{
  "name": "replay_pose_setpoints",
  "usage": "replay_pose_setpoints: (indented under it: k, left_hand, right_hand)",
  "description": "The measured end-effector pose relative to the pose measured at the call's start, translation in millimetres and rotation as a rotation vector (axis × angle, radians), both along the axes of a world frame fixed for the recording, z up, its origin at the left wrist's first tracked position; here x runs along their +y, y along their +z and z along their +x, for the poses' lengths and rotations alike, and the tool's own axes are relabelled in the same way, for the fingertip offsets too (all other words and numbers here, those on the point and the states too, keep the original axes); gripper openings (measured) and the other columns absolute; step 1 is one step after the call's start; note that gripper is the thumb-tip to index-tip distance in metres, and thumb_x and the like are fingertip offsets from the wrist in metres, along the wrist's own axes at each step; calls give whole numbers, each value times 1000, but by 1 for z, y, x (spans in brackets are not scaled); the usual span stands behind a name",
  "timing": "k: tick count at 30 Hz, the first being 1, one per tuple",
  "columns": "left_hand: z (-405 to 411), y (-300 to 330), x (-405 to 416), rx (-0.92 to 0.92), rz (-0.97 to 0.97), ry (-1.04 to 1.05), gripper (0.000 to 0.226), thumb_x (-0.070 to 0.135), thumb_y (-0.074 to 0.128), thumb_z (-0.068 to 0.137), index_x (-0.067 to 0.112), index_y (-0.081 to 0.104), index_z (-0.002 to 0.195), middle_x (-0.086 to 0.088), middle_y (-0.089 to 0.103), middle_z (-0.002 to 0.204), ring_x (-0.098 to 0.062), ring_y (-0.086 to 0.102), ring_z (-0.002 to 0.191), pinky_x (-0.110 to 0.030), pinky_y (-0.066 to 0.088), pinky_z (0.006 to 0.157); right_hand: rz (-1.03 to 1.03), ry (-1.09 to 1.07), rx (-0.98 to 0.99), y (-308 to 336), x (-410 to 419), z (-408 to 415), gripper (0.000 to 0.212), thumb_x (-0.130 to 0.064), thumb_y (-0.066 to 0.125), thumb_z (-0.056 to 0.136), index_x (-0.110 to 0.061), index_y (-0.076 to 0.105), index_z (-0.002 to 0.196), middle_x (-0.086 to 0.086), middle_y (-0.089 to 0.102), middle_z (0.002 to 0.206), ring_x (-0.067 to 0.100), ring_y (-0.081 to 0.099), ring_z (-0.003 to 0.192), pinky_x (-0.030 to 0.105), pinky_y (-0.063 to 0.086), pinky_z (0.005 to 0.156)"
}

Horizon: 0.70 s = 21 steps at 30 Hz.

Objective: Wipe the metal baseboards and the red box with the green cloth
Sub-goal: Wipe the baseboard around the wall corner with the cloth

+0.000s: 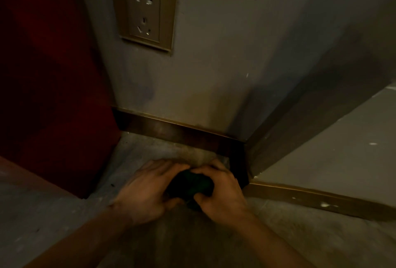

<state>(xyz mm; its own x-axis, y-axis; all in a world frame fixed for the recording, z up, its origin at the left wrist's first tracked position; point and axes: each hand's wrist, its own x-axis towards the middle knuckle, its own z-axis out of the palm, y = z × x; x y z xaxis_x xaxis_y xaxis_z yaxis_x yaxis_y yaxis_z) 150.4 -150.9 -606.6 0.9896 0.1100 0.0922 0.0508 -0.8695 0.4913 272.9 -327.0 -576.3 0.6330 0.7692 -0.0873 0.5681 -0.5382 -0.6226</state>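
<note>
Nearest, the left hand [145, 190] and right hand [218, 192] both close on the bunched green cloth [190, 184], held low over the floor just before the metal baseboard [171, 131]; the person would do well to fold it into a flat pad, then press along the strip toward its corner; left of the baseboard stands the red box [53, 74], above it the wall socket [145, 12], best kept dry.
</note>
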Motion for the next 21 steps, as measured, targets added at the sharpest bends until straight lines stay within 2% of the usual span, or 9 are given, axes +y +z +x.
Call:
replay_pose_setpoints:
  k: [3, 6, 10, 17, 21]
  left_hand:
    - [0, 11, -3, -39, 47, -37, 54, 54, 65, 84, 44, 43, 132, 18, 58, 124, -3, 49, 118, -20, 26, 100]
    - [-1, 19, -7, -43, 53, -41, 44, 46, 66, 85, 41, 48, 125, 17, 60, 117, -4, 51, 112, -24, 33, 97]
    - [-1, 26, -16, -24, 79, -50, 34, 44, 65, 85, 40, 50, 115, 16, 60, 108, -4, 53, 103, -24, 35, 90]
    - [0, 30, -37, 32, 204, -51, 36, 37, 73, 79, 31, 54, 108, 7, 63, 102, -15, 59, 95, -32, 46, 83]
    - [1, 26, -48, 68, 229, -52, 39, 39, 72, 81, 30, 53, 115, 5, 63, 109, -18, 59, 103, -34, 45, 88]
  right_hand:
    - [34, 39, 26, 1, -11, 0, 50, -26, 72, 67, -46, 59, 111, -24, 46, 107, 2, 57, 94, 28, 53, 83]
    - [-1, 94, -50, 2, -21, -2, 57, -30, 72, 69, -49, 50, 118, -24, 41, 110, 3, 56, 95, 30, 53, 78]
    - [-99, 114, -195, 2, -33, -6, 62, -37, 69, 72, -49, 41, 125, -16, 39, 123, 14, 59, 96, 36, 54, 71]
    - [-249, 102, -351, -4, -51, -21, 58, -39, 69, 79, -39, 40, 128, -6, 38, 125, 22, 62, 79, 34, 52, 58]
    - [-273, 61, -341, -7, -60, -29, 55, -41, 66, 80, -40, 40, 128, -5, 40, 122, 21, 61, 77, 36, 52, 59]
